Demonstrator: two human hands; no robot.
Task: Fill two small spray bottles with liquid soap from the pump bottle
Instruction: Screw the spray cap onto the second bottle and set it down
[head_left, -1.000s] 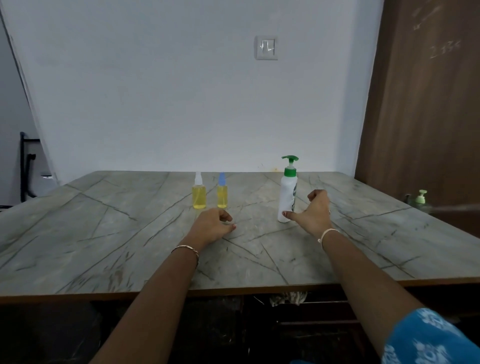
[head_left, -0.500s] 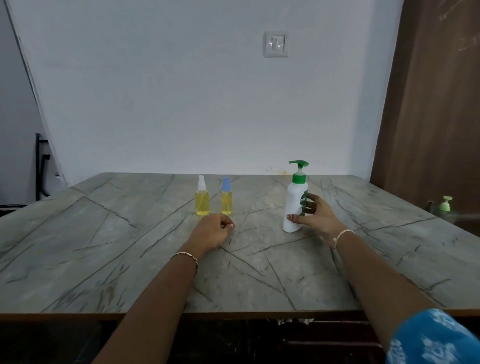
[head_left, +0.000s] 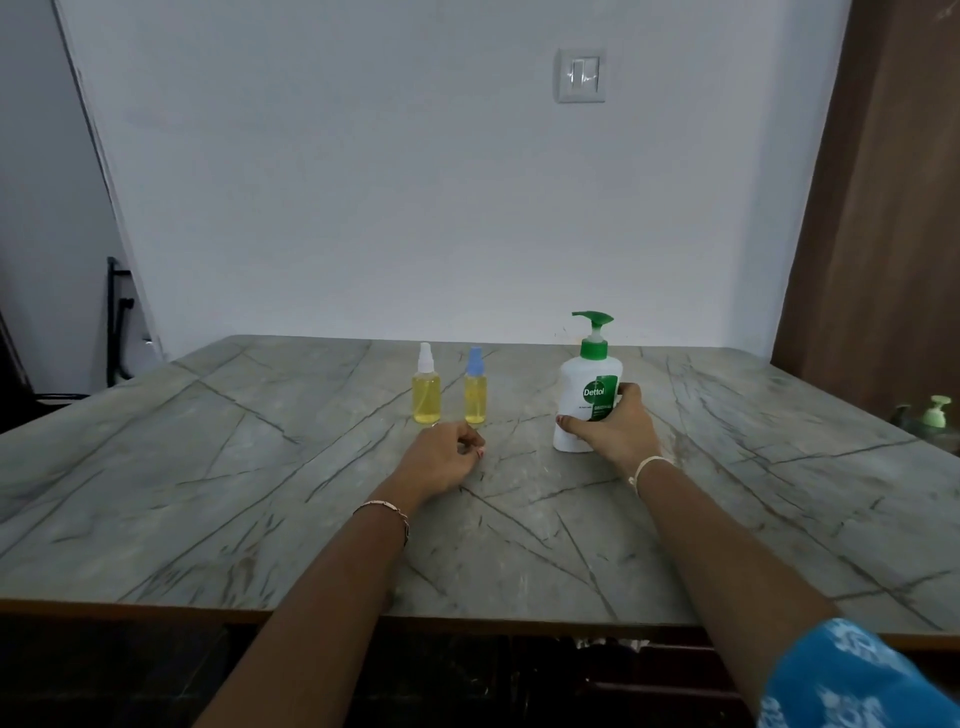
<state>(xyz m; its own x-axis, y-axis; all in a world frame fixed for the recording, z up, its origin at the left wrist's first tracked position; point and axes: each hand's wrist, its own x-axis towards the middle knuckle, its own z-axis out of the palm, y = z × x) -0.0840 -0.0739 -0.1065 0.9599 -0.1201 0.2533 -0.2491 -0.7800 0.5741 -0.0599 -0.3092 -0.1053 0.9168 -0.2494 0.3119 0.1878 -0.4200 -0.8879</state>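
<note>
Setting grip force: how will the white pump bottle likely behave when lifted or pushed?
The pump bottle looks like rigid plastic on a broad base, probably steady under a low push. Its tall pump head means a high shove may tip it. The right hand wraps its lower body; the smooth wall could slip.

The pump bottle (head_left: 574, 405) is white with a green pump and a green label. The white-capped spray bottle (head_left: 426, 400) and the blue-capped spray bottle (head_left: 475, 399) both show yellow liquid. The counter (head_left: 260, 467) is grey-green with dark veins. At the lower right, the sleeve (head_left: 841, 680) is bright blue with a white print.
</note>
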